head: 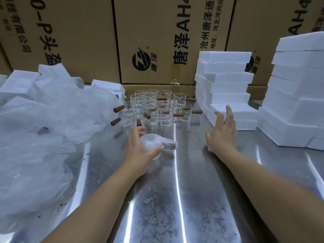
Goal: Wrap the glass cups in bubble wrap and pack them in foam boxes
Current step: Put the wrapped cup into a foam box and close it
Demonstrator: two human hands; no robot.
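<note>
Right now, in the head view, the left hand [138,148] has its grip closed around a wrapped cup [156,143], bubble wrap bunched over it, the covered handle end pointing rightward away from the palm so the bundle's long axis runs left to right. The right hand [221,130] is spread wide and holds nothing, just short of the nearest foam box [233,111], which lies beyond and slightly right of its fingertips; that hand is clearly the nearer one to the foam, so I judge it will fetch a box while the left brings the bundle over. Beyond the left grip stand the unwrapped glass cups [154,109] with wooden handles. Left of it lies loose bubble wrap [43,123]. Everything rests on a shiny steel bench [175,199], cardboard cartons [157,41] walling the back.
</note>
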